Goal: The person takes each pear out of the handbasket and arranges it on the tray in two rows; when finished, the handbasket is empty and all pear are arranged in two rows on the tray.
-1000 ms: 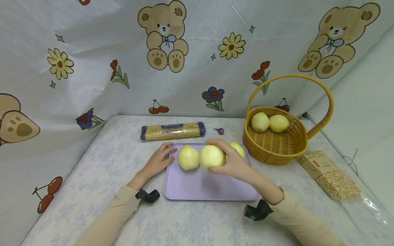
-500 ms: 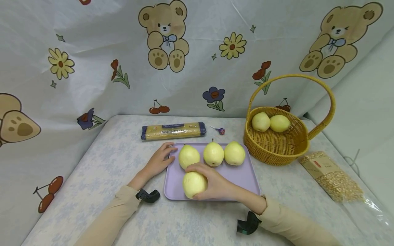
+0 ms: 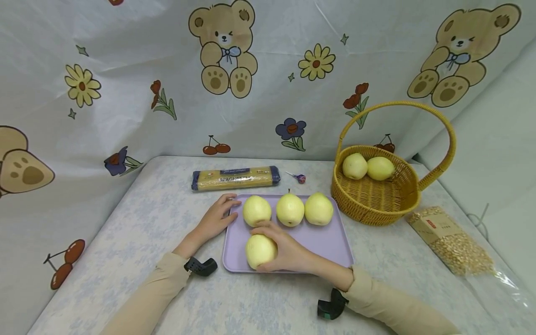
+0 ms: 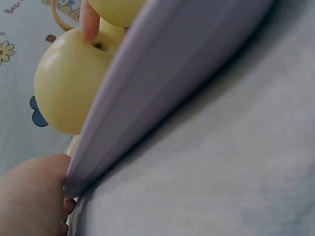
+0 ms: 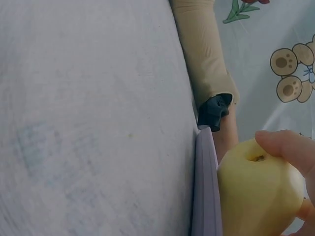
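Right now the right hand (image 3: 289, 253) grips a pale yellow pear (image 3: 259, 251) near the lilac plastic tray's (image 3: 331, 246) front rim, left hand (image 3: 215, 218) pressing its edge flat-fingered; released carelessly, that round fruit might roll off.

Only one bit of text can really be made out: "SPAGHETTI" is printed on the dark blue label of the long yellow spaghetti packet (image 3: 236, 178) lying at the back of the table. A red label on the clear bag of grains (image 3: 451, 241) is too small to be read.
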Available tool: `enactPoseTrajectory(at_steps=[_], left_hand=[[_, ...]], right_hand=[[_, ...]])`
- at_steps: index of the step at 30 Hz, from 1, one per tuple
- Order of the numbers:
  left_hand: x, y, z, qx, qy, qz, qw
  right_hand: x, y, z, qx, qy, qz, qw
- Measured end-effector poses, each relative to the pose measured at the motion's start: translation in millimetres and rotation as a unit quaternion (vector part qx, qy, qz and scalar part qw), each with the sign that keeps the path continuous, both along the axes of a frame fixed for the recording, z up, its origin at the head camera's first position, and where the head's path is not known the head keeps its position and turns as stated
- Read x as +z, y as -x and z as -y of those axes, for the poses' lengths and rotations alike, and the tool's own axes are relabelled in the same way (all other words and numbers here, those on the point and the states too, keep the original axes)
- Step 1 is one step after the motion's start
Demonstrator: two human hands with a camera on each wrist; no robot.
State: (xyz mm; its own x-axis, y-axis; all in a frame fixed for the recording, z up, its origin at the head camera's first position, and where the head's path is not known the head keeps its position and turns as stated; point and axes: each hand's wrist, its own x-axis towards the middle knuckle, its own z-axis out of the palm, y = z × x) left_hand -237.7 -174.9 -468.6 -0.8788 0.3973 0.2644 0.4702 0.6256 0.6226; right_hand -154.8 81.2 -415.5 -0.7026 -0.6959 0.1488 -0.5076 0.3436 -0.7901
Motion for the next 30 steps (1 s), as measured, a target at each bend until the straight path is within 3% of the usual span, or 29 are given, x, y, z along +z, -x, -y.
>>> enactPoseTrajectory(at_steps=[5, 11, 21, 30], left_hand=[[2.2, -1.1, -0.3, 0.000, -0.002, 0.002, 1.0000], [1.2, -0.3, -0.4, 0.002, -0.003, 0.001, 1.0000], [1.4, 0.4, -0.4, -0.003, -0.004, -0.002, 1.0000], [2.7, -0.7, -0.5, -0.003, -0.005, 0.001, 1.0000]], right_hand=[[-1.7, 1.0, 2.3, -0.011, 0.001, 0.016, 0.9998], [-5.0, 2.7, 5.2, -0.015, 0.000, 0.001, 0.9999], [-7.0, 1.3, 3.9, 0.037, -0.016, -0.011, 0.9991], [-5.6, -1.8, 3.5, 0.031, -0.022, -0.004, 0.9993]])
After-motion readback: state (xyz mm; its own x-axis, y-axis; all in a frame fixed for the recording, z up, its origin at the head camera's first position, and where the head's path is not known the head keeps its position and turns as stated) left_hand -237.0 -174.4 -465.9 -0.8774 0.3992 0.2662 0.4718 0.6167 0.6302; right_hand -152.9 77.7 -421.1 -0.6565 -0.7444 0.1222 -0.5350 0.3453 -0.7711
